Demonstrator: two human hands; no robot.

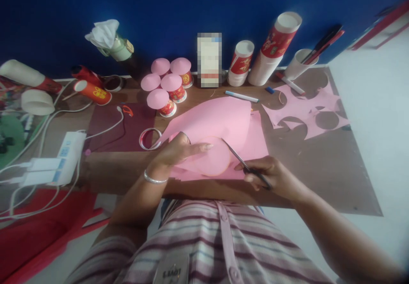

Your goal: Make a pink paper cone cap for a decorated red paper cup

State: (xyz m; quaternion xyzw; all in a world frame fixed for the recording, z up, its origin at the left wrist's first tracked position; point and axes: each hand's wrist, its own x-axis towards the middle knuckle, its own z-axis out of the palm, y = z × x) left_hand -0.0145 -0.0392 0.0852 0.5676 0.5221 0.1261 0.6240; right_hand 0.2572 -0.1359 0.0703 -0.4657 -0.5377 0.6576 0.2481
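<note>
My left hand grips a pink paper sheet at its near edge, fingers pressed onto a rounded part of it. My right hand is closed round the handles of dark scissors, whose blades reach up and left into the pink paper along a curved edge. The sheet lies over a brown board in front of me. A silver bangle is on my left wrist.
Several paper cups capped with pink circles stand behind the sheet. Stacked red and white cups line the blue wall. Cut pink scrap, a blue pen, a tape roll and a power strip with cables lie around.
</note>
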